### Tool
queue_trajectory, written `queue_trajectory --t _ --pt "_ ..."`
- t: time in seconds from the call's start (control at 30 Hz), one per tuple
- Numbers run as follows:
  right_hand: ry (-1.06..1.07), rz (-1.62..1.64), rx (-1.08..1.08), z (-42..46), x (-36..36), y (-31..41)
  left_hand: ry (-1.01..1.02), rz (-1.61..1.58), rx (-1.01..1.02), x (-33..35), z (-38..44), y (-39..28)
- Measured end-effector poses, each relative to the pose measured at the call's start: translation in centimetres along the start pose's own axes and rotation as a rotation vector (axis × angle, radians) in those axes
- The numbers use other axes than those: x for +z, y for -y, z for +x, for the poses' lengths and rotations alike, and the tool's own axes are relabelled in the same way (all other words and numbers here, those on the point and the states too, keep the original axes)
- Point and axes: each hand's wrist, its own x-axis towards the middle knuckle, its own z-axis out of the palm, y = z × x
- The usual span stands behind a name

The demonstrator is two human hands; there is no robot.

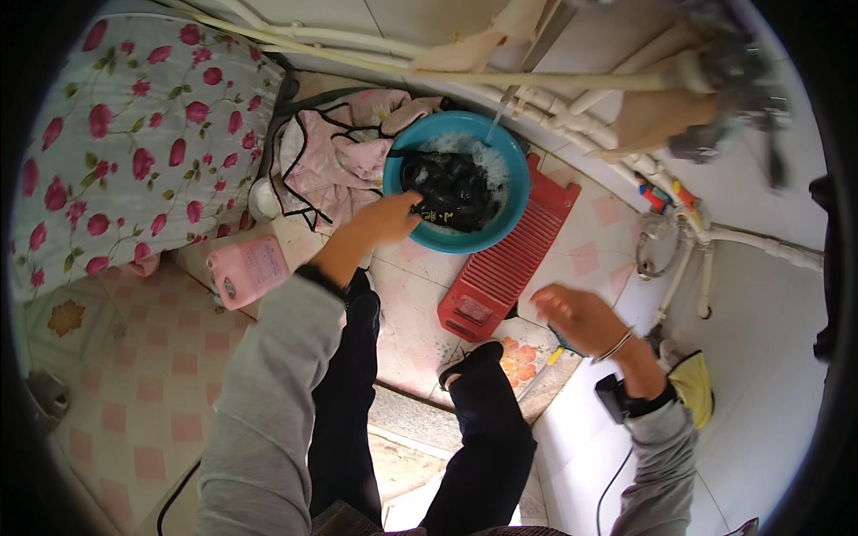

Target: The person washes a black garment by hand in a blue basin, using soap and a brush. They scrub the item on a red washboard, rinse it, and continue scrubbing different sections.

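Observation:
A turquoise plastic basin stands on the tiled floor, with a soaked black garment in foamy water. Yellow lettering marks the garment's near side. A thin stream of water falls into the basin's far side. My left hand is at the basin's left near rim, its fingertips by the garment's edge; whether they pinch the cloth cannot be made out. To the right of a red plastic washboard, my right hand hovers with loosely bent fingers, holding nothing. The washboard lies aslant, its far end beside the basin.
A pink quilted cloth with black trim lies heaped left of the basin. Closer stands a pink jug. A flower-printed cover fills the left. White pipes run along the wall. A yellow cloth hangs at right.

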Motion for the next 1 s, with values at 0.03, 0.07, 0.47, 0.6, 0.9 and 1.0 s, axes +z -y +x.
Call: queue_trajectory --t 0.03,0.07,0.47,0.6,0.9,1.0 --pt "0.080 -0.005 0.043 -1.7 0.8 1.0 -0.063 -0.081 0.023 1.5 -3.5 2.1" --pt "0.069 0.010 -0.019 -3.7 1.7 1.5 -0.125 -0.159 0.066 2.7 -6.5 3.4" --pt "0.001 0.506 0.164 -23.7 7.8 13.1 -0.449 -0.332 -0.387 9.9 -41.5 -1.4" --pt "0.110 0.508 0.023 -25.7 12.1 15.2 -0.174 -0.288 -0.524 12.1 -51.1 -2.9" --pt "0.275 0.239 -0.187 -27.6 8.9 30.3 -0.148 -0.458 -0.676 14.6 -67.6 -4.7" --pt "0.186 -0.214 -0.663 -27.4 3.7 34.1 -0.327 -0.702 -0.887 19.0 -72.0 -4.9"
